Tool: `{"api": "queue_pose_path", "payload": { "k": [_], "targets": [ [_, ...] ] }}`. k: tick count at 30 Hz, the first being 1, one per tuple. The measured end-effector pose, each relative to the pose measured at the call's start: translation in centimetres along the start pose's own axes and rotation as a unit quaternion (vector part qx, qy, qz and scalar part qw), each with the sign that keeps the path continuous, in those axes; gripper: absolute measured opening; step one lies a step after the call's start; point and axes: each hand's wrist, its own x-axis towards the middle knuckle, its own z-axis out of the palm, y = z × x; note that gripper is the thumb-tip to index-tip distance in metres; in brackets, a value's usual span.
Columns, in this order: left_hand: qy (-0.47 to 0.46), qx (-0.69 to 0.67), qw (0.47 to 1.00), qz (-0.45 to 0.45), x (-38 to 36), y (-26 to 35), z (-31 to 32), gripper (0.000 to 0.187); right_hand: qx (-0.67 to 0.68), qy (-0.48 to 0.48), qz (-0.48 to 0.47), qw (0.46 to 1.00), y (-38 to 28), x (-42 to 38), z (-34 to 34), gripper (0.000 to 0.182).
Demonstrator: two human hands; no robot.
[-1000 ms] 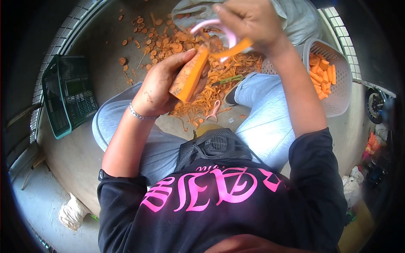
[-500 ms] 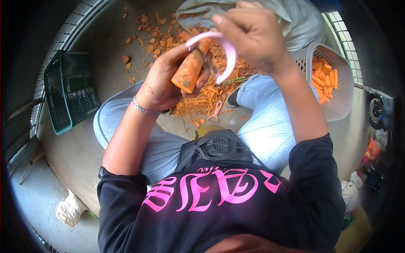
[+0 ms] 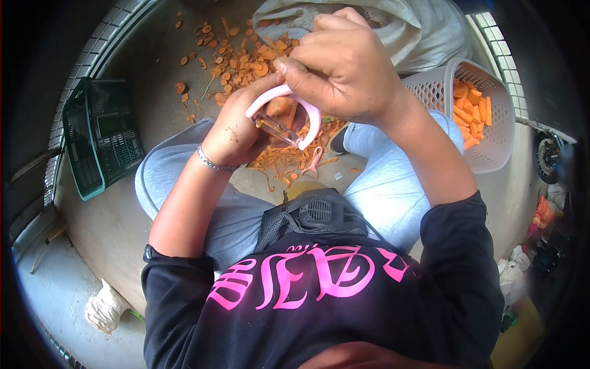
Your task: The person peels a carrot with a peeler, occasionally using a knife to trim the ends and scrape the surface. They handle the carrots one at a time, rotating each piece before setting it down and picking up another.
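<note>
So your left hand (image 3: 238, 117) has its fingers wrapped around the carrot (image 3: 281, 107), which is up off the floor (image 3: 153, 92) in front of you, between your knees on the far side. Your right hand (image 3: 347, 71) is closed around the pink peeler (image 3: 316, 120), the handle end hidden in your fist. The peeler's frame loops around the carrot in view, blade across the near side, though I can't tell if it's actually biting. Your thumbs sit right by each other.

Below your hands there's a mess of peelings (image 3: 270, 161) on the floor, plus a spare peeler (image 3: 313, 160) at their near edge. Round slices (image 3: 253, 64) are scattered farther out, near a sack (image 3: 430, 43). Basket (image 3: 499, 154) with cut pieces (image 3: 474, 117) on your right, green crate (image 3: 110, 132) well off to your left.
</note>
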Motion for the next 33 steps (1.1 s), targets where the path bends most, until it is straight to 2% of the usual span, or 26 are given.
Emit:
{"api": "queue_pose_path", "payload": {
  "k": [5, 7, 9, 12, 13, 15, 18, 19, 22, 23, 25, 26, 27, 30, 31, 33],
  "targets": [
    [-0.039, 0.089, 0.994, 0.049, -0.2, -0.2, -0.5, 0.031, 0.064, -0.022, -0.033, 0.997, 1.4, -0.3, 0.9, 0.029],
    [-0.002, 0.067, 0.997, 0.024, -0.3, 0.3, 0.2, 0.031, 0.042, -0.016, -0.041, 0.998, 1.5, -0.2, 0.8, 0.03],
    [0.069, -0.019, 0.996, -0.046, -0.4, 0.9, 1.3, 0.032, -0.011, -0.002, -0.048, 0.999, 1.8, -0.1, 0.3, 0.031],
    [-0.117, -0.098, 0.985, -0.084, 0.5, 0.3, -0.5, 0.044, -0.081, 0.019, -0.02, 0.996, 4.1, -0.1, -1.3, 0.032],
    [-0.088, -0.059, 0.989, -0.105, 0.3, 1.1, 0.5, 0.05, -0.128, 0.017, -0.013, 0.992, 5.2, -0.1, -2.0, 0.032],
    [-0.108, -0.084, 0.986, -0.092, 0.0, 1.5, 0.7, 0.046, -0.22, 0.013, 0.003, 0.976, 7.3, -0.3, -3.3, 0.032],
    [-0.112, -0.11, 0.984, -0.084, 0.2, 1.4, 0.5, 0.044, -0.16, 0.049, 0.159, 0.973, 7.9, -0.4, -3.8, 0.032],
    [-0.106, -0.119, 0.984, -0.081, 0.4, 1.3, 0.3, 0.043, -0.057, 0.049, 0.24, 0.968, 7.0, -0.2, -3.9, 0.031],
    [-0.083, -0.099, 0.989, -0.076, 0.6, 1.5, 0.4, 0.043, -0.013, 0.082, 0.181, 0.98, 5.1, -0.1, -3.4, 0.03],
    [-0.103, -0.107, 0.986, -0.074, 0.7, 1.3, 0.2, 0.043, -0.03, 0.052, 0.156, 0.986, 4.2, 0.2, -3.5, 0.029],
    [-0.145, -0.125, 0.979, -0.072, 1.0, 0.6, -0.5, 0.045, -0.019, 0.059, 0.104, 0.993, 4.1, 0.1, -2.5, 0.029],
    [-0.128, -0.117, 0.982, -0.069, 1.0, 0.5, -0.5, 0.045, -0.012, 0.062, 0.078, 0.995, 3.9, -0.1, -2.0, 0.029],
    [-0.111, -0.108, 0.986, -0.066, 1.0, 0.4, -0.4, 0.045, 0.01, 0.035, 0.095, 0.995, 3.4, -0.1, -1.8, 0.029],
    [-0.023, -0.116, 0.99, -0.074, 0.7, 1.0, 0.5, 0.043, -0.03, -0.005, 0.041, 0.999, 1.5, 0.1, -1.1, 0.029],
    [0.012, -0.124, 0.989, -0.08, 0.6, 1.2, 0.7, 0.042, -0.004, 0.023, 0.045, 0.999, 0.8, 0.0, -0.5, 0.029],
    [-0.027, -0.102, 0.993, -0.051, 0.8, 0.6, 0.2, 0.04, -0.021, -0.019, 0.046, 0.999, 0.1, -0.2, -0.1, 0.025]
  ]
}}
